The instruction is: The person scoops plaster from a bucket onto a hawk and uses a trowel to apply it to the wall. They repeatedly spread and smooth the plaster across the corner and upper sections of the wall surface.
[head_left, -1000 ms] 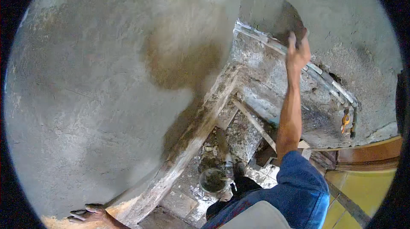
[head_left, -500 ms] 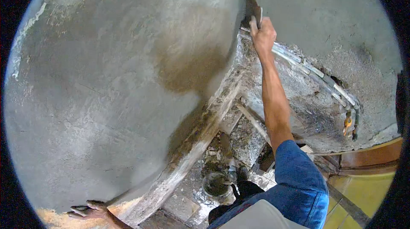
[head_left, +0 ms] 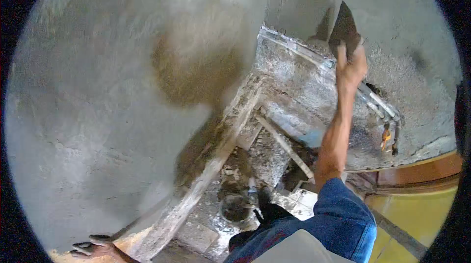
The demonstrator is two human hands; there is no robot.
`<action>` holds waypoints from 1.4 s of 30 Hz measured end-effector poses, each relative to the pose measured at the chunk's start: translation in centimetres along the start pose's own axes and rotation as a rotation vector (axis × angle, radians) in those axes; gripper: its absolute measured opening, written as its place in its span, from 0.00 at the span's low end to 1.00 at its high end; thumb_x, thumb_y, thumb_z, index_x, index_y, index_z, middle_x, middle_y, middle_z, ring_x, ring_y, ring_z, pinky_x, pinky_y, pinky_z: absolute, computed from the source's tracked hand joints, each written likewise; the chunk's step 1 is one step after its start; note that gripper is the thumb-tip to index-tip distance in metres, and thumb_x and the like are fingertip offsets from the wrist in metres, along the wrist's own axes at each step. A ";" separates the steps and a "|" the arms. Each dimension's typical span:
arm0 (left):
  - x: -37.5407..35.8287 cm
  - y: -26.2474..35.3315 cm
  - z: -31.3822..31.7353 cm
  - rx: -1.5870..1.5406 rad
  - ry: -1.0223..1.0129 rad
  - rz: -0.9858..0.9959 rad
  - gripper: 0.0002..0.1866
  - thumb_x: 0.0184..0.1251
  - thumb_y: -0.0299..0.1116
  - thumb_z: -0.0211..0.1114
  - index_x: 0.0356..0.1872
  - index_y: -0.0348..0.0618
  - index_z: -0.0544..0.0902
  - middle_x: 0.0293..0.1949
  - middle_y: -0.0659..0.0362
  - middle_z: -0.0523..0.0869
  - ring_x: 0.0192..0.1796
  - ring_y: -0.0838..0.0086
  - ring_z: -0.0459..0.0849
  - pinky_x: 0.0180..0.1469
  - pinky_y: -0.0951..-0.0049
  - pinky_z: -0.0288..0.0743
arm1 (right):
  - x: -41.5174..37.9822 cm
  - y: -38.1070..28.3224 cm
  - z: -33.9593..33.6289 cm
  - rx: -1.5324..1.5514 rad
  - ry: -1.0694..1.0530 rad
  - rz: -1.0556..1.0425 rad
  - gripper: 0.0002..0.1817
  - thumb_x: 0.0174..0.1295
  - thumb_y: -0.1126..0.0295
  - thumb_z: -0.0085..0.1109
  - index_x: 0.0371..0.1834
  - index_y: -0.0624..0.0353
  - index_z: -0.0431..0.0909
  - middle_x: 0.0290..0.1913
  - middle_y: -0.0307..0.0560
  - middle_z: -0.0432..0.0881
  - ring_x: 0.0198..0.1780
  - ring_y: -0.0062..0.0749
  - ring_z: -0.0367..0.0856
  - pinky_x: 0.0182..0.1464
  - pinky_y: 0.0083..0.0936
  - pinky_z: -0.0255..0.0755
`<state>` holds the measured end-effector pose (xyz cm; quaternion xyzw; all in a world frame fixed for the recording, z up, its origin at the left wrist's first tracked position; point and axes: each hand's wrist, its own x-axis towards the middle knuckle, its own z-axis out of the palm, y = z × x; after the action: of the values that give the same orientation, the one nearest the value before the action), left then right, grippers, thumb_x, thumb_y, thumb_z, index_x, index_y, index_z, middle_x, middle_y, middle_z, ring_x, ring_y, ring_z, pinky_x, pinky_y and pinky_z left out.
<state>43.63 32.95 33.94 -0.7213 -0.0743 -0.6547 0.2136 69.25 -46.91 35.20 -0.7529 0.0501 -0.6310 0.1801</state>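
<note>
A pointed trowel (head_left: 344, 25) is gripped in my right hand (head_left: 352, 68), its tip pointing up in the view. The blade is over the grey plastered wall (head_left: 412, 17) on the right, just above the pipes (head_left: 314, 56), and casts a shadow on the plaster. Far down at the left, my left hand (head_left: 94, 247) has its fingers stretched out, with grey residue on them. It lies near the lower edge of the large left wall (head_left: 98, 116), which carries smooth grey plaster. Nothing shows in that hand.
A bucket (head_left: 235, 208) of dark material stands on the littered floor by my legs. A pole (head_left: 284, 145) slants across the corner. An orange-handled valve (head_left: 386, 138) hangs near the pipe ends. A rough ledge (head_left: 196, 192) runs along the foot of the left wall.
My right hand has carried the trowel away from the wall corner, to the right and slightly down. The view has shifted a little; my left hand stays low at the left.
</note>
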 end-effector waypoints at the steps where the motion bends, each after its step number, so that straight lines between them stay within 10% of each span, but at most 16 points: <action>1: -0.5 0.0 -0.1 -0.018 0.033 0.002 0.38 0.80 0.58 0.51 0.72 0.30 0.72 0.77 0.37 0.65 0.79 0.42 0.61 0.77 0.39 0.56 | 0.8 -1.5 -2.0 0.017 -0.114 0.029 0.11 0.65 0.69 0.71 0.47 0.61 0.84 0.38 0.57 0.86 0.37 0.51 0.86 0.40 0.41 0.78; 9: -9.1 -0.8 -2.9 -0.067 -0.139 -0.127 0.38 0.80 0.57 0.52 0.72 0.30 0.72 0.75 0.37 0.67 0.78 0.42 0.62 0.76 0.39 0.57 | 5.3 -2.2 6.5 -0.292 -1.099 -0.418 0.15 0.66 0.64 0.65 0.51 0.60 0.83 0.47 0.62 0.86 0.52 0.66 0.82 0.52 0.54 0.78; 16: -11.2 -4.0 -5.4 -0.061 -0.202 -0.157 0.38 0.80 0.57 0.53 0.71 0.29 0.73 0.74 0.37 0.68 0.76 0.43 0.64 0.75 0.40 0.59 | 11.9 1.7 11.0 -0.582 -0.933 -0.522 0.16 0.67 0.58 0.62 0.51 0.55 0.85 0.47 0.61 0.87 0.51 0.62 0.85 0.52 0.52 0.79; 21: -12.3 -5.5 -6.0 -0.081 -0.244 -0.178 0.37 0.79 0.57 0.54 0.71 0.29 0.73 0.72 0.37 0.69 0.75 0.43 0.65 0.75 0.41 0.60 | 16.9 -7.6 4.0 -0.467 -0.780 -0.410 0.19 0.66 0.55 0.64 0.52 0.56 0.85 0.45 0.62 0.88 0.48 0.61 0.87 0.50 0.47 0.80; 30: -13.6 -7.8 -6.7 -0.087 -0.269 -0.196 0.37 0.79 0.56 0.55 0.70 0.28 0.73 0.71 0.37 0.71 0.73 0.43 0.67 0.74 0.42 0.61 | 6.1 -1.0 11.5 -0.355 -1.221 -0.504 0.18 0.62 0.59 0.68 0.46 0.61 0.83 0.44 0.65 0.86 0.48 0.63 0.84 0.53 0.53 0.77; 40: -13.6 -9.3 -4.5 -0.149 -0.260 -0.211 0.37 0.79 0.56 0.56 0.70 0.28 0.74 0.68 0.37 0.74 0.71 0.43 0.70 0.72 0.44 0.63 | 23.9 -6.4 7.6 -0.599 -0.754 -0.536 0.25 0.63 0.51 0.68 0.56 0.57 0.85 0.45 0.61 0.89 0.47 0.57 0.89 0.52 0.47 0.83; 42: -14.0 -9.2 -3.5 -0.161 -0.243 -0.227 0.37 0.79 0.56 0.56 0.70 0.28 0.74 0.68 0.37 0.74 0.71 0.43 0.70 0.72 0.44 0.64 | 22.1 -14.8 2.5 -0.271 -0.599 -0.351 0.14 0.60 0.65 0.58 0.41 0.62 0.86 0.37 0.66 0.87 0.39 0.58 0.89 0.42 0.49 0.80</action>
<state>35.06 42.22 22.39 -0.7968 -0.1280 -0.5865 0.0692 73.78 -39.30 60.39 -0.9184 -0.0515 -0.3915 -0.0254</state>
